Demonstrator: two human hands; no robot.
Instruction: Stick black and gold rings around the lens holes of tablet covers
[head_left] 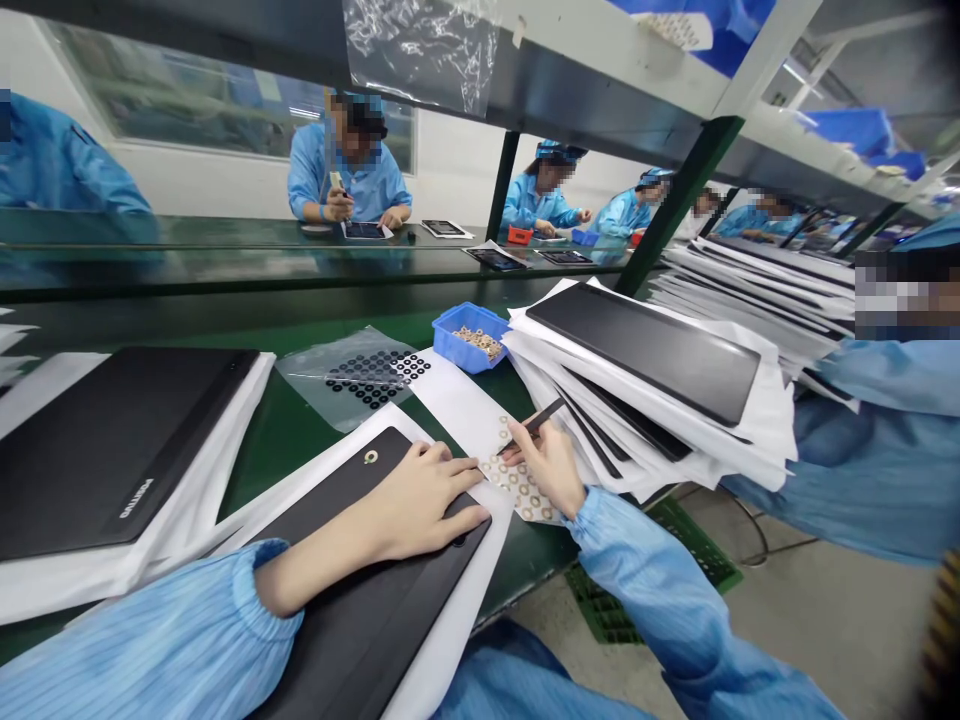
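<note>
My left hand (420, 505) lies flat, fingers stretched out, on a black panel (352, 620) that rests on a white sheet in front of me. My right hand (547, 465) is pinched round dark tweezers (536, 422), whose tip points at a white strip carrying small ring-shaped stickers (517, 485). The strip lies just right of the black panel. A small light ring sticker (370, 457) sits near the panel's far corner.
A blue tray of small tan parts (471, 337) and a clear sheet of black dots (371, 377) lie beyond the strip. Stacked black panels in white sheets stand at right (660, 365) and left (105, 450). A co-worker's blue sleeve (877, 450) is at right; others sit across the green bench.
</note>
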